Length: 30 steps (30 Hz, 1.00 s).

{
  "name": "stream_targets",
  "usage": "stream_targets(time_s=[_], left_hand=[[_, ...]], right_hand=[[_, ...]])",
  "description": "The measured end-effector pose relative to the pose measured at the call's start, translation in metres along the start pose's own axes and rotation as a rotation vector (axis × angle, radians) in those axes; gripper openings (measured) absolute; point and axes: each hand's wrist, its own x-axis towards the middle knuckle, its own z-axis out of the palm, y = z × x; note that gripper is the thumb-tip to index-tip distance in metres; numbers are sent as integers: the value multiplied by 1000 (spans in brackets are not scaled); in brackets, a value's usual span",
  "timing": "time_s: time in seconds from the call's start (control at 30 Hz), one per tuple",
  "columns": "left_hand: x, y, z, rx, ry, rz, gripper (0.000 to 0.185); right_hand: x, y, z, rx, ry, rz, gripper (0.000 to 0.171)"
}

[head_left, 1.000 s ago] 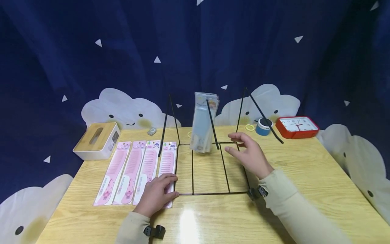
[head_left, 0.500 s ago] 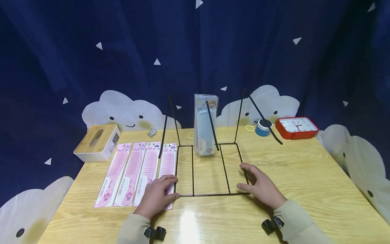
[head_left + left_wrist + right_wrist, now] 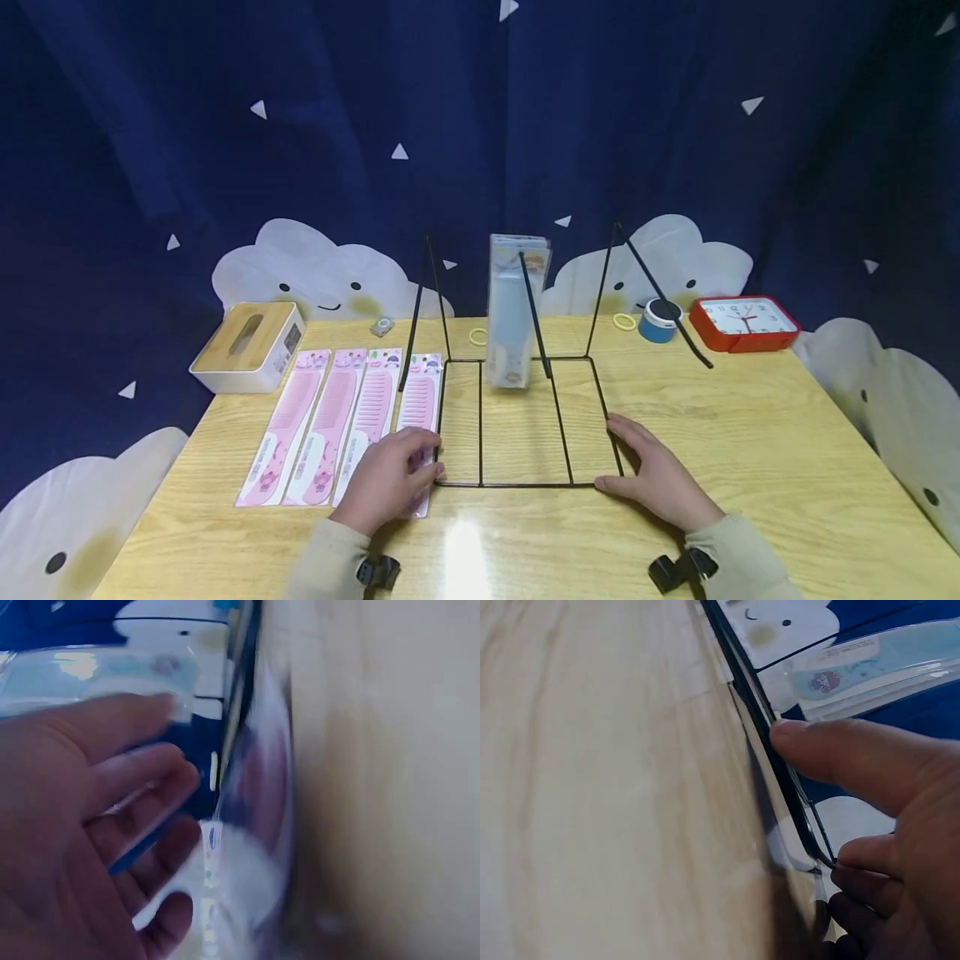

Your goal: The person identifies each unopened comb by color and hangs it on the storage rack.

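A black wire display rack (image 3: 525, 485) stands on the table, its base a flat frame with crossbars. From its middle hook hang several light blue flat packs (image 3: 508, 312) in clear plastic. My left hand (image 3: 386, 479) is at the left side of the base, fingers loosely bent, over the lower part of a packaged pink comb (image 3: 417, 400). At the front right corner, my right hand (image 3: 660, 479) touches the frame with spread thumb and fingers; in the right wrist view the thumb (image 3: 840, 754) lies against the black wire. The rack's two outer hooks hold nothing.
More packaged pink combs (image 3: 330, 425) lie side by side left of the rack. A tissue box (image 3: 255, 346) stands behind them. Toward the back are a small grey clip-like gadget (image 3: 382, 326), yellow rings (image 3: 624, 322), a blue round container (image 3: 657, 327) and a red clock (image 3: 742, 323).
My right hand has come from beside the hanging packs toward me, down to the rack's front right corner. The packs, tilted before, hang straighter. My left hand has stayed in place.
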Motion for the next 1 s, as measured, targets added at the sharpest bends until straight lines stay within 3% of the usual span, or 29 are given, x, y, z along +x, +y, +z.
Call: stream_targets(time_s=[0.13,0.23,0.33,0.5,0.6,0.73,0.9,1.0], left_hand=[[23,-7,-11,-105,-19,-104,27],[51,-23,-19,-199,-33,-211,31],[83,-43,-22,-229,-30,-267,37],[121,-74,-19,-54,-91,-264,59],[132,-84,-15,63,-163,-258,66],[142,-86,-13,102,-199,-245,59],[145,-81,-15,89,-119,-240,42],[143,-75,-19,16,-67,-226,31]], right_hand=[[-3,0,-1,-18,15,-3,98],[-3,0,-2,-35,13,7,98],[-4,0,-3,-32,14,22,99],[-2,-1,-2,-19,9,32,99],[-2,0,-1,-19,6,38,99],[-2,0,-1,-18,7,44,99],[-3,1,-1,-30,10,38,98],[-4,1,-1,-29,14,41,99]])
